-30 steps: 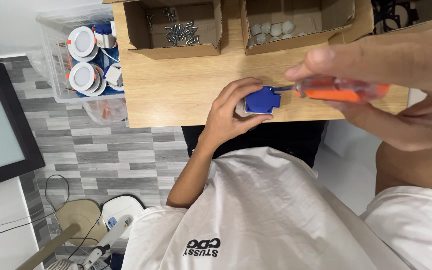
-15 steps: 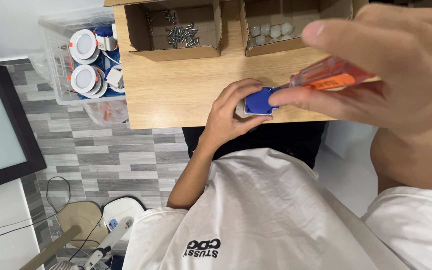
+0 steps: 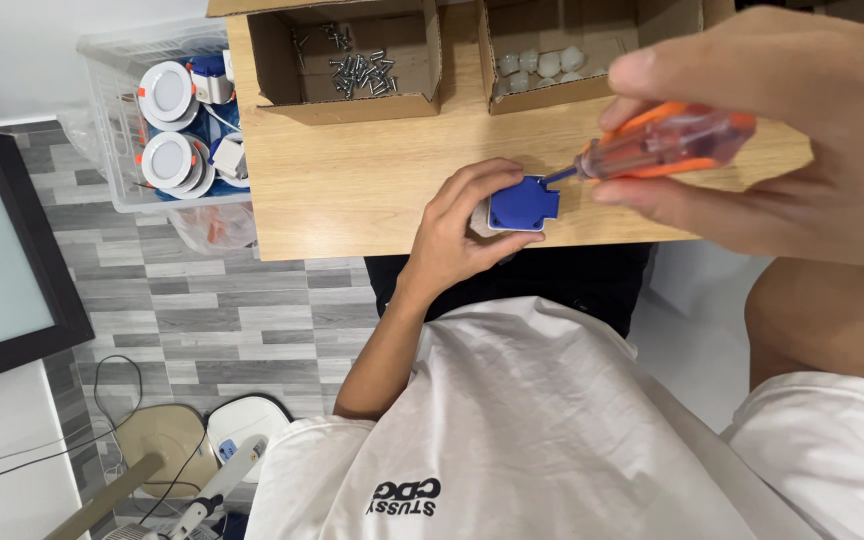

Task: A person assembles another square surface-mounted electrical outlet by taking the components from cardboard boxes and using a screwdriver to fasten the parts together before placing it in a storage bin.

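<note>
Since a moment earlier, the right hand (image 3: 802,150) has lowered, gripping the orange screwdriver (image 3: 662,145), its tip now on the blue socket (image 3: 522,203). Left hand (image 3: 467,230) clasps that small, rigid, light plastic socket by its sides on the bench (image 3: 352,190), near the screw box (image 3: 352,60).

Blue socket part (image 3: 522,203): a small, roughly square blue plastic block with a pale grey body just visible on its 9 o'clock side, lying face-up on the wooden tabletop near the table's 6 o'clock edge and gripped around its 9 o'clock and 6 o'clock sides by the fingers of the left hand (image 3: 462,225). Screwdriver (image 3: 652,145): translucent orange handle with a slim dark metal shaft, tilted low, handle toward 3 o'clock in the closed right hand (image 3: 792,140), tip meeting the block's 2 o'clock corner.
</note>
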